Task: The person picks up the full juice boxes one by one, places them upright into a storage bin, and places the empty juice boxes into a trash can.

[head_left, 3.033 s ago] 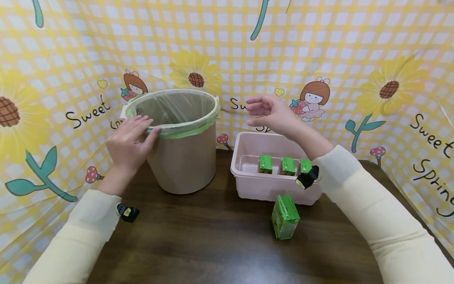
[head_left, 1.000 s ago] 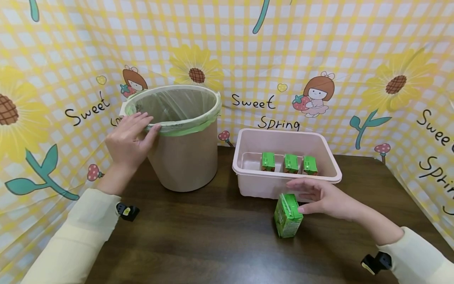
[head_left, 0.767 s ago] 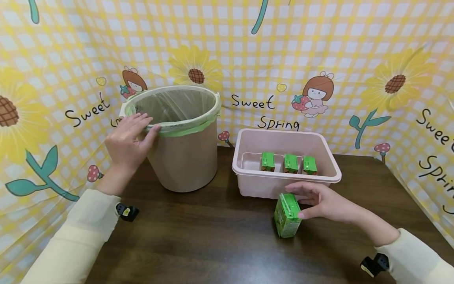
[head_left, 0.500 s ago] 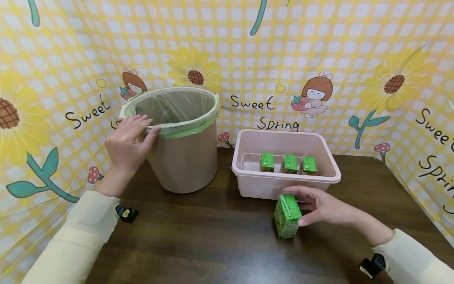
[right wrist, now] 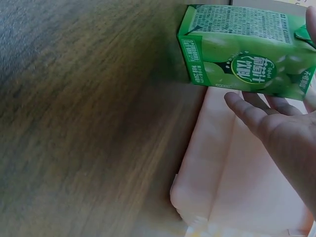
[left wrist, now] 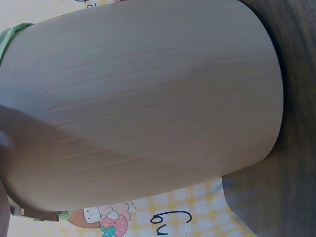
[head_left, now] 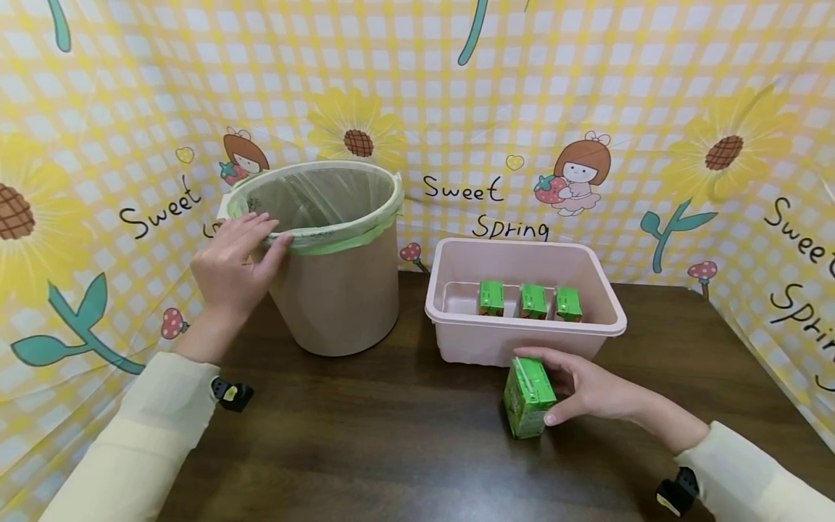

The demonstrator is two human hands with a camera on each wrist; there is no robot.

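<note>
A tall green juice box (head_left: 528, 399) with a straw on its side stands upright on the table in front of the pink bin. My right hand (head_left: 593, 384) is around it from the right, the thumb at the near side and the other fingers behind. In the right wrist view, the box (right wrist: 247, 54) shows green fruit and white lettering, and a fingertip (right wrist: 236, 101) stands just apart from it. At left, my left hand (head_left: 228, 268) holds the rim of a beige trash can (head_left: 342, 297), fingers over the edge and thumb along the front.
The pink bin (head_left: 515, 337) holds three similar green juice boxes (head_left: 533, 301). A pale green bag (head_left: 326, 196) lines the trash can. A checked cloth with flowers (head_left: 457, 109) hangs behind the dark wooden table (head_left: 365, 449).
My right hand has come down from above the pink bin to the standing juice box, its thumb shifting to the near side. The left hand keeps its place on the trash can's rim.
</note>
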